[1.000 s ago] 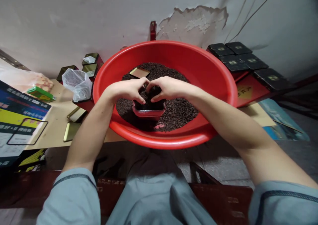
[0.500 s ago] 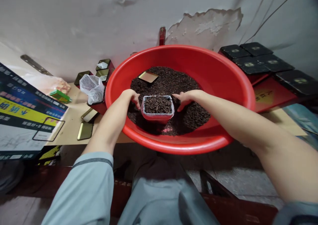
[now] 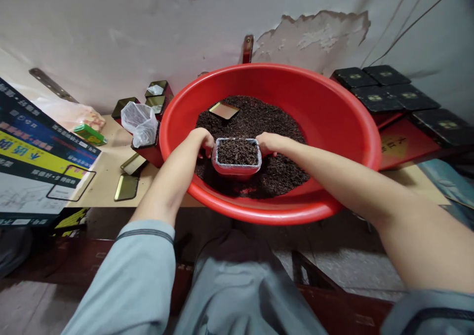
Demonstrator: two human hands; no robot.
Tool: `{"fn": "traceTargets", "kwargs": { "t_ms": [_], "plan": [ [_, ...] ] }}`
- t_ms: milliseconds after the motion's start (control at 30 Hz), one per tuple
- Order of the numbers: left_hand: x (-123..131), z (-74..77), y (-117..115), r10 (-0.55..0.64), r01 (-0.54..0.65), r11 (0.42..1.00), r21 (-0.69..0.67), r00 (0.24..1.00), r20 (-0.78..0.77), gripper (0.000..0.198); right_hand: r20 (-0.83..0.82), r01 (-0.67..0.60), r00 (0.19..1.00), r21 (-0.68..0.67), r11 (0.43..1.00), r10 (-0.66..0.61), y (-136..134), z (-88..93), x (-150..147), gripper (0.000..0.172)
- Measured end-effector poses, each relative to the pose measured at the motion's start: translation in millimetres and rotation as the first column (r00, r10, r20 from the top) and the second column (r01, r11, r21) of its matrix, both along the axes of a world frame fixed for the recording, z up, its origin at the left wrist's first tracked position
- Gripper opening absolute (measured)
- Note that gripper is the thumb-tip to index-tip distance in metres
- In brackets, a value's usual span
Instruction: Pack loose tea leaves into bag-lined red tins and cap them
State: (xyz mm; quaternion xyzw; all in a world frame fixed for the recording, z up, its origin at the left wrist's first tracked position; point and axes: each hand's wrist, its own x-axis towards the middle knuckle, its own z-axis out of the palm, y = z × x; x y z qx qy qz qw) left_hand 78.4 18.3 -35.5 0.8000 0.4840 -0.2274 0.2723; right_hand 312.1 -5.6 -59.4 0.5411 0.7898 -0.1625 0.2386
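A red tea tin (image 3: pixel 237 173), lined with a pale plastic bag, stands in the red basin (image 3: pixel 272 217) and is heaped with dark loose tea leaves (image 3: pixel 237 151). My left hand (image 3: pixel 207 142) grips its left side with curled fingers, partly hidden behind my wrist. Against the tin's right side presses my right hand (image 3: pixel 268 143), fingers bent. More tea leaves (image 3: pixel 285 172) lie around the tin across the basin's bottom. Behind it, a gold-coloured tin lid (image 3: pixel 224 110) rests on the tea.
Several open tins stand left of the basin, one with a plastic bag (image 3: pixel 139 123) sticking out. A lid (image 3: pixel 126 187) lies on the table (image 3: pixel 107 162) near a printed box (image 3: pixel 37 162). Black-lidded tins (image 3: pixel 374 98) stand at the right. A peeling wall (image 3: pixel 311 34) rises behind.
Both my hands have moved inward from beside the tin onto its two sides, and their spread fingers have closed. The view has shifted slightly.
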Motion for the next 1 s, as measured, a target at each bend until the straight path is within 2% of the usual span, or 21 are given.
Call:
{"fn": "traceTargets", "kwargs": {
  "t_ms": [100, 167, 267, 333, 433, 533, 633, 700, 800, 900, 1000],
  "plan": [
    [-3.7, 21.8, 1.6, 0.110, -0.113, 0.994, -0.003, 0.977, -0.181, 0.043, -0.085, -0.017, 0.996, 0.101, 0.995, 0.026, 2.5, 29.0, 7.7, 0.024],
    [0.3, 42.2, -4.7, 0.116, -0.091, 0.987, 0.133, 0.975, -0.191, 0.043, -0.188, -0.012, 0.981, 0.232, 0.973, 0.057, -0.5, 51.2, 15.1, 0.031],
    [15.7, 70.8, -27.3, -0.020, 0.044, 0.937, 0.346, 0.997, -0.071, 0.038, -0.337, 0.024, 0.934, 0.385, 0.923, 0.116, -14.5, 79.4, 20.8, 0.038],
    [26.6, 80.6, -47.1, -0.118, 0.106, 0.917, 0.385, 0.993, 0.007, 0.037, -0.406, -0.011, 0.892, 0.414, 0.910, 0.196, -28.4, 88.6, 17.1, 0.037],
    [30.6, 75.8, -75.8, -0.189, 0.122, 0.873, 0.473, 0.977, 0.097, 0.041, -0.424, -0.152, 0.838, 0.424, 0.893, 0.343, -50.9, 84.1, 7.1, 0.038],
    [15.9, 55.4, -100.4, -0.209, 0.068, 0.804, 0.590, 0.962, 0.175, 0.050, -0.395, -0.273, 0.770, 0.505, 0.819, 0.501, -70.5, 64.5, 8.5, 0.047],
    [-2.9, 35.3, -119.7, -0.298, 0.169, 0.811, 0.560, 0.943, 0.148, 0.066, -0.359, -0.380, 0.690, 0.560, 0.736, 0.629, -84.2, 44.0, 25.5, 0.066],
    [-9.1, 27.4, -128.9, -0.333, 0.239, 0.818, 0.522, 0.938, 0.093, 0.068, -0.323, -0.455, 0.664, 0.543, 0.706, 0.675, -89.0, 35.2, 37.1, 0.070],
    [-6.3, 24.6, -137.0, -0.340, 0.277, 0.797, 0.536, 0.940, 0.019, 0.068, -0.274, -0.507, 0.665, 0.518, 0.689, 0.695, -91.5, 29.1, 42.9, 0.071],
    [0.5, 27.0, -142.2, -0.310, 0.275, 0.769, 0.577, 0.950, -0.041, 0.065, -0.255, -0.490, 0.680, 0.540, 0.685, 0.687, -93.6, 27.0, 38.7, 0.074],
    [0.8, 29.6, -146.0, -0.346, 0.319, 0.761, 0.564, 0.936, -0.063, 0.059, -0.250, -0.502, 0.673, 0.537, 0.678, 0.696, -98.5, 26.4, 35.8, 0.070]
  ]
}}
